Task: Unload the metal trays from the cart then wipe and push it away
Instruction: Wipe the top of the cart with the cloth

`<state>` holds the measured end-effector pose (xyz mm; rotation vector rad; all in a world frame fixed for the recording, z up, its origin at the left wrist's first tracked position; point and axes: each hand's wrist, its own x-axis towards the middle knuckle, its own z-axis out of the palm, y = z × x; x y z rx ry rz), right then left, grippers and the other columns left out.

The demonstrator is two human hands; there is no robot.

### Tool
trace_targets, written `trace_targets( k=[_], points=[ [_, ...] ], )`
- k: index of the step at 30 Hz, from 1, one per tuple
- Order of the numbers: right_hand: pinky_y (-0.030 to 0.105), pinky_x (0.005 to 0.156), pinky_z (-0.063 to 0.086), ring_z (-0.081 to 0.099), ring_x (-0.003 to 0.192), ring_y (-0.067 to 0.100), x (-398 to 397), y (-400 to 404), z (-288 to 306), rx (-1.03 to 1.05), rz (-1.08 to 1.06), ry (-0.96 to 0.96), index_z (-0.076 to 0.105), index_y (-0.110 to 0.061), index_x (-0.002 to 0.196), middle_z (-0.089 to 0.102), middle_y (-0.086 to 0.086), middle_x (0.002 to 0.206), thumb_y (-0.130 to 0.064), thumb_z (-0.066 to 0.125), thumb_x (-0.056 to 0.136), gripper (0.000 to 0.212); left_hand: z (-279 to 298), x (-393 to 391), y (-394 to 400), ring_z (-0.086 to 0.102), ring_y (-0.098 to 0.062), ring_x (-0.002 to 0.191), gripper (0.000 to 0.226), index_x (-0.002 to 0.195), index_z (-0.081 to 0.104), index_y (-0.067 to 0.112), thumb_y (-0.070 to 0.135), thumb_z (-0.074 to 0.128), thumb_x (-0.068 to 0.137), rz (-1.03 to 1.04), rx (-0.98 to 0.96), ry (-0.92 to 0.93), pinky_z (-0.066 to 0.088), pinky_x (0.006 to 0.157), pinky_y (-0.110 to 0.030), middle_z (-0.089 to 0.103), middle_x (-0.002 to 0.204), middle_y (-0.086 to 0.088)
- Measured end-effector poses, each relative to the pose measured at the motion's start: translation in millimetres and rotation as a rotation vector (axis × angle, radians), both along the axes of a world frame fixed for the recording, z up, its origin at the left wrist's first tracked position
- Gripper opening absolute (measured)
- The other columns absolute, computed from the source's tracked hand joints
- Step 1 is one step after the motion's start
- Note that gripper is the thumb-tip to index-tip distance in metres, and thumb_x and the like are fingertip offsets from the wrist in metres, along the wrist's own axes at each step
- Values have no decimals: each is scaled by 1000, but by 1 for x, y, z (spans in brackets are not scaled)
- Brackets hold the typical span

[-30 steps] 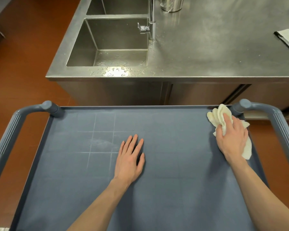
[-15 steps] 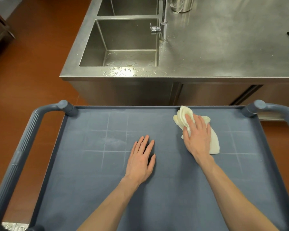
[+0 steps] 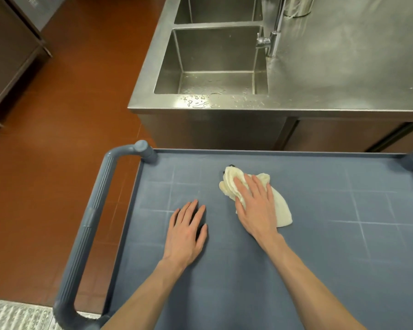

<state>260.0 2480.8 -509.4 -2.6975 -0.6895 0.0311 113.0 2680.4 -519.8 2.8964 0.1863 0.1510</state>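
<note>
A: Entry. Since the earlier frames the right hand has carried the cloth from the cart's far right corner leftward along the far edge, to about mid-width. Left hand unchanged: flat on the cart top, left of centre.

B: Finger state?

A: Right: fingers straight and slightly spread, pressing the cloth flat; nothing curled round it. Left: fingers extended, close together, palm down, holding nothing.

B: Trays?

A: None visible on the cart top, so unloading is judged done. Wiping in hand; pale grid marks show near the far left corner and on the right side.

B: Handling notes?

A: Cloth looks soft, limp and bunched; it should slide under palm pressure. Cart top appears rigid and smooth. For the push, the ribbed handle on the left edge is the likely hold. Sink counter stands just beyond the far edge, so the cart probably has to go another way.
</note>
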Motion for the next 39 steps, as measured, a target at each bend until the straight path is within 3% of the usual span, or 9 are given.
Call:
trace_targets(
  k=[13, 16, 19, 23, 31, 35, 39],
  points=[
    [55, 125, 27, 38, 152, 28, -77, 138, 4, -7, 151, 22, 43, -29, 157, 45, 2, 160, -32, 39, 93, 63, 2, -39, 79, 50, -25, 146, 52, 152, 54, 14, 35, 48, 104, 88, -33, -33, 41, 120, -47, 53, 157, -7],
    [54, 123, 30, 40, 150, 29, -75, 142, 0, 19, 134, 1, 43, -29, 155, 46, 2, 158, -28, 47, 94, 61, 0, -47, 89, 48, -25, 147, 52, 152, 54, 14, 34, 48, 104, 81, -47, -40, 40, 120, -47, 52, 158, -7],
    [54, 121, 32, 40, 149, 31, -64, 132, -2, 39, 62, -25, 44, -28, 154, 46, 4, 158, -24, 60, 92, 64, -1, -52, 100, 49, -27, 147, 50, 149, 58, 13, 32, 51, 103, 60, -52, -62, 39, 120, -47, 52, 158, -9],
    [55, 119, 32, 40, 147, 34, -41, 107, -2, 13, -91, -32, 47, -24, 153, 47, 7, 158, -33, 42, 92, 62, 2, -60, 112, 46, -25, 148, 51, 150, 57, 16, 32, 56, 101, 77, -49, -78, 36, 123, -47, 52, 158, -7],
    [58, 121, 24, 37, 148, 38, 3, 66, -4, 19, -422, -69, 46, -19, 154, 50, 17, 152, -31, 46, 98, 57, 0, -64, 116, 41, -27, 152, 55, 152, 55, 18, 33, 58, 100, 120, -71, -63, 37, 124, -50, 50, 160, -8],
    [58, 122, 23, 39, 147, 37, 7, 93, -4, -8, -357, -100, 46, -19, 154, 50, 15, 153, -20, 61, 99, 58, 0, -62, 115, 41, -27, 153, 56, 153, 55, 18, 34, 58, 100, 127, -74, -71, 34, 126, -49, 50, 161, -7],
    [56, 121, 23, 39, 145, 34, 18, 139, 0, -22, -203, -74, 43, -23, 154, 48, 9, 153, -25, 51, 99, 55, 1, -64, 116, 40, -25, 154, 57, 153, 54, 19, 35, 59, 98, 125, -84, -83, 33, 127, -48, 49, 161, -6]
  ],
)
